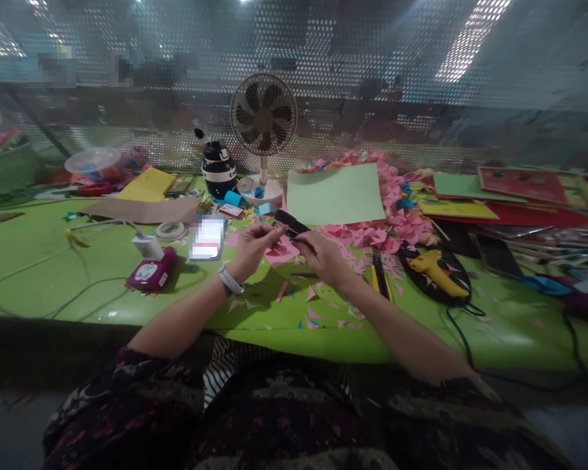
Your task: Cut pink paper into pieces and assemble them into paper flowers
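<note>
My left hand [252,248], with a pale watch band at its wrist, is closed in a pinch near the middle of the table. What it pinches is too small to make out. Just to the right, my right hand [323,258] has its fingers pressed together near a small dark thing I cannot identify. A long black object [293,222] with a rounded end lies just beyond its fingertips; whether the hand touches it is unclear. Beneath and between the hands sits pink paper [280,254]. A yellow-and-black cutter [381,277] lies right of my right hand.
A phone [207,238] and a purple power socket [151,269] with a white charger are on the left. Behind stand a fan [264,114] and a black bottle [219,171]. Pale green paper [336,192] rests against pink scraps. A yellow glue gun [438,271] lies right.
</note>
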Available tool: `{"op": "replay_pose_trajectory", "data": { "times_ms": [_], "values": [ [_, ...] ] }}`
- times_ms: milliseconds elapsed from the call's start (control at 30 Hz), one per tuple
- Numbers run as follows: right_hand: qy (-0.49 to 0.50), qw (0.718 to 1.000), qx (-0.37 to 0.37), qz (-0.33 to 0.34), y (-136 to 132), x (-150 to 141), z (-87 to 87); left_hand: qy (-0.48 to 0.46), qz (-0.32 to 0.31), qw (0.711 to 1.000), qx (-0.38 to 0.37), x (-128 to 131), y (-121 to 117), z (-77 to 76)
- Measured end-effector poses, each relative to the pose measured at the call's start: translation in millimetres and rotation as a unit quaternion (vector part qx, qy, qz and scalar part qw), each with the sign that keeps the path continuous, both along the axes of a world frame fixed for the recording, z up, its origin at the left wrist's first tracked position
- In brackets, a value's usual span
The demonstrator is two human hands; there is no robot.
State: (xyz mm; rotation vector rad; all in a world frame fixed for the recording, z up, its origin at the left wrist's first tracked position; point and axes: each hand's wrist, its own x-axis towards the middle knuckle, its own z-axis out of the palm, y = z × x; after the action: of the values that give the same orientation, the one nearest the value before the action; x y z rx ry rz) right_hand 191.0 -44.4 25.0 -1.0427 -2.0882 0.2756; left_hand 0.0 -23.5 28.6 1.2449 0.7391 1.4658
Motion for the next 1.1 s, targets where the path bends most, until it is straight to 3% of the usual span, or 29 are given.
{"op": "replay_pose_trajectory", "data": {
  "times_ms": [167,333,500,600,700,800,867,933,1100],
  "values": [
    [-0.064,0.998,-0.018,-0.024,-0.8,2.0,7.8,-0.056,0.028,0.997,-0.033,-6.0,8.7,4.2],
    [-0.169,0.979,-0.071,-0.086,2.0,14.9,28.5,-0.085,0.044,0.994,-0.045,-16.2,19.0,5.7],
    [-0.362,0.893,-0.199,-0.178,8.3,43.3,44.6,0.055,-0.078,0.995,-0.042,-14.3,10.6,2.7],
    [-0.413,0.859,-0.219,-0.207,10.0,52.2,46.7,0.128,-0.13,0.983,-0.024,-11.7,4.2,1.5],
    [-0.373,0.885,-0.177,-0.217,9.7,48.9,45.9,0.187,-0.167,0.968,0.001,-11.2,3.9,-1.4],
    [-0.275,0.944,-0.162,-0.087,7.8,39.8,43.0,0.247,-0.195,0.949,0.023,-11.5,7.5,-7.9],
    [-0.217,0.964,-0.153,0.007,5.7,34.3,40.2,0.263,-0.201,0.943,0.032,-11.4,9.9,-12.3],
    [-0.186,0.972,-0.135,0.046,3.0,29.9,37.4,0.264,-0.199,0.943,0.034,-11.3,11.2,-14.7],
    [-0.186,0.975,-0.111,0.042,-5.1,18.3,32.2,0.275,-0.174,0.944,0.055,-11.2,10.5,-13.1]
  ]
}}
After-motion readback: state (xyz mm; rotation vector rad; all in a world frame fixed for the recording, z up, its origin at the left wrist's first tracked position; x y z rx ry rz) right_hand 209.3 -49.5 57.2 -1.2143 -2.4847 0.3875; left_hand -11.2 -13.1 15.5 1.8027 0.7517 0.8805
